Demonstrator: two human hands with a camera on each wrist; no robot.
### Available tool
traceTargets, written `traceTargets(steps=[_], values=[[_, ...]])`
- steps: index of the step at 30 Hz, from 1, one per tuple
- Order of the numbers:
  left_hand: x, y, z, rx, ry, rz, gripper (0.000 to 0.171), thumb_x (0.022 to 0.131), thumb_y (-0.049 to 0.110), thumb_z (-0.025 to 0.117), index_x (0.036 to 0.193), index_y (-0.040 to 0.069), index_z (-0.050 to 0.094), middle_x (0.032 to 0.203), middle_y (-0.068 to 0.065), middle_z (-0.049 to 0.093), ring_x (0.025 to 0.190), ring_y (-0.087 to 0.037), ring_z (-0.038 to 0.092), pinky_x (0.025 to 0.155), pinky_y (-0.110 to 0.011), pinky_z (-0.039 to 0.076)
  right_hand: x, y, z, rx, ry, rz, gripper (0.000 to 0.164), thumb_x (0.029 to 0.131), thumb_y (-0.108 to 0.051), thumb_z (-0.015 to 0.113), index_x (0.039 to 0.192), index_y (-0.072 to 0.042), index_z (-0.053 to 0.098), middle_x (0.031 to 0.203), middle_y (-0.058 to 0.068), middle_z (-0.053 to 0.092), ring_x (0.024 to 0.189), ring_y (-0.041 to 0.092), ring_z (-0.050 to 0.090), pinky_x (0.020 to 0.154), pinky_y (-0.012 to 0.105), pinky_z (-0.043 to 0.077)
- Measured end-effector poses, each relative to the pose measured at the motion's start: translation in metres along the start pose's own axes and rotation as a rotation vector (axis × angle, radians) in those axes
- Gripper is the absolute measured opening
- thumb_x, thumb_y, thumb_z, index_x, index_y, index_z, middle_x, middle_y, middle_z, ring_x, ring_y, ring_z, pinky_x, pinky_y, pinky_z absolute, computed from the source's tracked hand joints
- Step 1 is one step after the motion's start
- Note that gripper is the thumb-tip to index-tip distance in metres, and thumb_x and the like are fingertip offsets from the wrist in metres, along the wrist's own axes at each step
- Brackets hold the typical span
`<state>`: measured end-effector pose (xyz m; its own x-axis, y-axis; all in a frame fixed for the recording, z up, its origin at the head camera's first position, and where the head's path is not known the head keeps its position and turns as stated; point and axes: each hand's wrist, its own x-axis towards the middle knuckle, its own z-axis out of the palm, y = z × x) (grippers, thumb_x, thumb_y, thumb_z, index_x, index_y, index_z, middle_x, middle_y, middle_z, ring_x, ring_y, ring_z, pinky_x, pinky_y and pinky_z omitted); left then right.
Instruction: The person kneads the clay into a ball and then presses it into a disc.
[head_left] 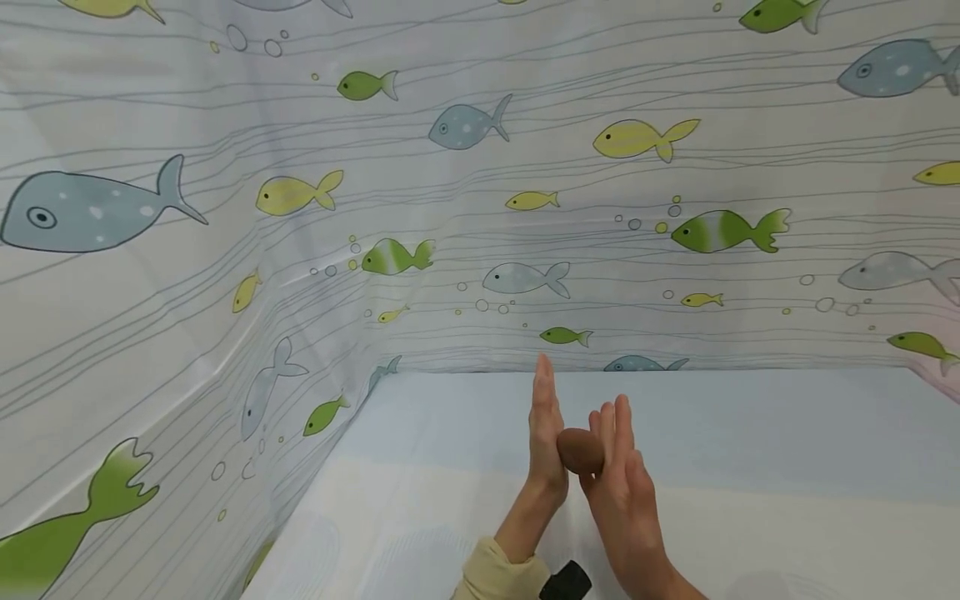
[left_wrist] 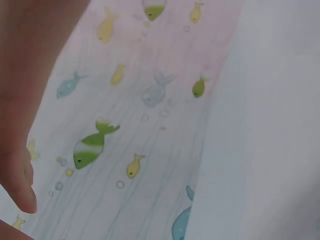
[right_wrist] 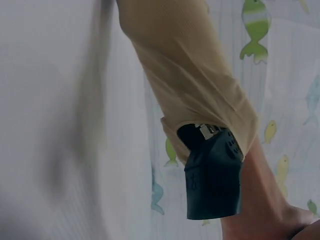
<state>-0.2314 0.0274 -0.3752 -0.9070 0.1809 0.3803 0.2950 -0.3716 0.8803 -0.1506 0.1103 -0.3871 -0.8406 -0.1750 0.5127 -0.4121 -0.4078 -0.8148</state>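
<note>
A smooth brown egg-shaped lump [head_left: 581, 451] sits between the two palms in the head view; its material is not clear. My left hand [head_left: 547, 446] stands upright on its left side, fingers straight and together. Opposite it, my right hand [head_left: 624, 487] presses from the right, with its fingers extended. In the left wrist view, part of the right hand [left_wrist: 17, 180] shows at the left edge, and the lump cannot be made out. The right wrist view catches the left forearm's beige sleeve [right_wrist: 185, 65] and a dark wrist device [right_wrist: 214, 180].
Below the hands lies a pale blue and white table surface [head_left: 420, 475]. A white curtain [head_left: 465, 217] printed with green, yellow and blue fish hangs behind the table and along its left side.
</note>
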Motion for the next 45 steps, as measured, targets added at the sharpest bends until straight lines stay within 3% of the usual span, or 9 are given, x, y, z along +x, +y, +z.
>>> traceTargets(steps=[5,10,14,21,34,41,45], values=[[-0.01,-0.006,0.009,0.012,-0.046,-0.003,0.062,0.103,0.048,0.02,0.16,0.025,0.009,0.165,0.008,0.006,0.152,-0.016,-0.001,0.121,-0.05,-0.003,0.003,-0.009,-0.001,0.0,0.056,0.046,0.052,0.104,-0.046,0.001,0.149,-0.048,-0.025,0.156,-0.012,-0.034,0.146,0.023,-0.029,0.111,0.066,-0.012],[-0.026,-0.016,0.029,0.104,-0.113,-0.036,0.059,0.103,0.049,0.021,0.159,0.031,0.011,0.163,0.014,0.013,0.15,-0.007,0.009,0.121,-0.047,0.004,0.009,-0.013,-0.012,0.031,0.269,0.126,0.059,0.102,-0.055,0.011,0.152,-0.046,-0.02,0.161,-0.009,-0.026,0.15,0.02,-0.02,0.117,0.055,-0.012],[-0.035,-0.019,0.04,0.122,-0.167,-0.038,0.059,0.102,0.051,0.024,0.157,0.035,0.009,0.162,0.017,0.014,0.149,-0.001,0.014,0.121,-0.036,0.01,0.013,-0.012,-0.02,0.043,0.381,0.135,0.063,0.099,-0.06,0.016,0.155,-0.046,-0.011,0.164,-0.01,-0.016,0.151,0.015,-0.013,0.119,0.046,-0.012],[-0.039,-0.02,0.046,0.099,-0.196,-0.044,0.057,0.103,0.048,0.024,0.156,0.035,0.009,0.162,0.017,0.015,0.148,-0.001,0.015,0.118,-0.022,0.014,0.015,-0.011,-0.027,0.027,0.399,0.135,0.062,0.099,-0.06,0.015,0.156,-0.045,-0.005,0.164,-0.012,-0.013,0.152,0.012,-0.01,0.121,0.038,-0.007],[-0.043,-0.013,0.053,0.131,-0.252,-0.022,0.058,0.103,0.049,0.022,0.157,0.037,0.006,0.161,0.023,0.011,0.149,-0.001,0.011,0.12,-0.025,0.012,0.021,-0.019,-0.039,0.11,0.394,0.115,0.066,0.097,-0.063,0.017,0.156,-0.044,-0.007,0.164,-0.01,-0.016,0.151,0.012,-0.014,0.12,0.045,-0.012],[-0.047,-0.007,0.06,0.168,-0.285,-0.038,0.061,0.102,0.052,0.022,0.158,0.036,0.002,0.161,0.023,0.004,0.148,-0.003,0.014,0.119,-0.03,0.018,0.025,-0.025,-0.053,0.124,0.407,0.095,0.066,0.097,-0.065,0.016,0.155,-0.046,-0.008,0.163,-0.012,-0.019,0.151,0.012,-0.016,0.118,0.049,-0.015],[-0.051,-0.002,0.065,0.191,-0.306,-0.047,0.064,0.101,0.057,0.023,0.157,0.038,0.0,0.162,0.022,0.0,0.149,-0.005,0.011,0.119,-0.035,0.019,0.028,-0.028,-0.062,0.158,0.416,0.069,0.066,0.098,-0.063,0.016,0.155,-0.045,-0.011,0.162,-0.012,-0.023,0.15,0.012,-0.019,0.118,0.045,-0.016]])
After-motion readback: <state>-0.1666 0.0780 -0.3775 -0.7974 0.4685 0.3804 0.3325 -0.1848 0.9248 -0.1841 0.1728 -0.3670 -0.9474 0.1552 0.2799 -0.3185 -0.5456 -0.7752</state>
